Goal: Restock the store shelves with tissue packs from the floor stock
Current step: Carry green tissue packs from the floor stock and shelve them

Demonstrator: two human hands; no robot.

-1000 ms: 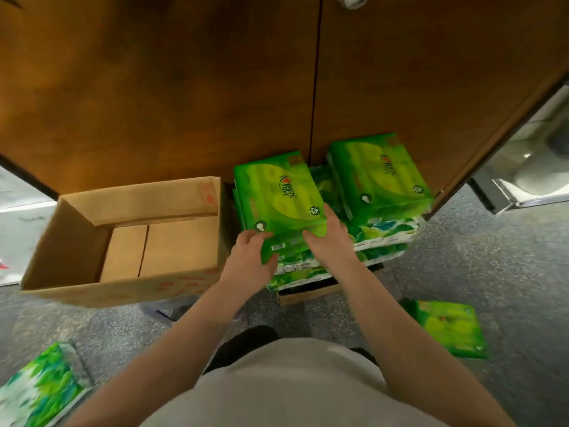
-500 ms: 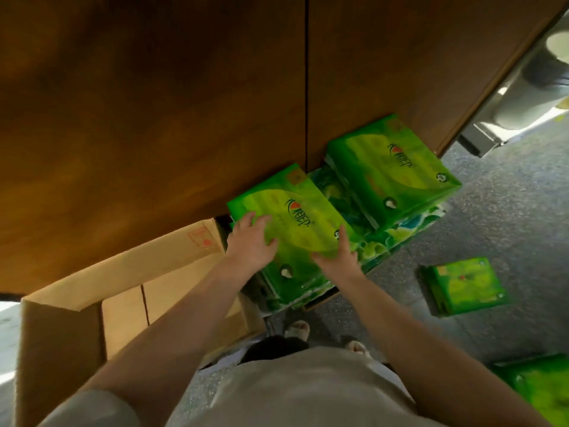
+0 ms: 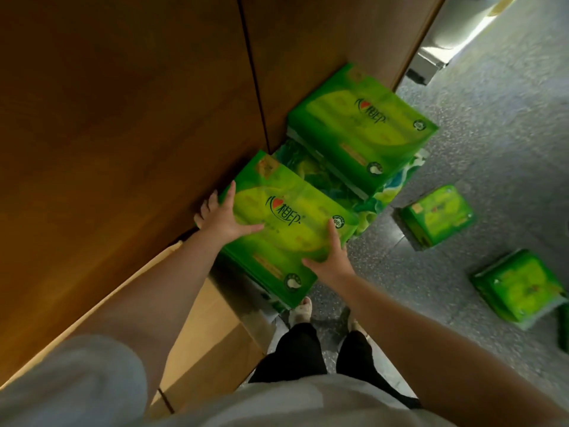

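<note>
Tissue pack [image 3: 286, 223], at frame centre, is held between both hands beside the wooden cabinet [image 3: 123, 134]. The left hand [image 3: 224, 218] is laid along its left edge, fingers spread, thumb across the top. The right hand [image 3: 331, 257] is clamped on its lower right corner, arms outstretched. More packs [image 3: 360, 127] are stacked at upper right.

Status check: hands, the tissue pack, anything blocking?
Left hand and right hand grip the tissue pack at opposite ends. Pack above the floor stack, close to the wooden cabinet. Cardboard box below left.
</note>
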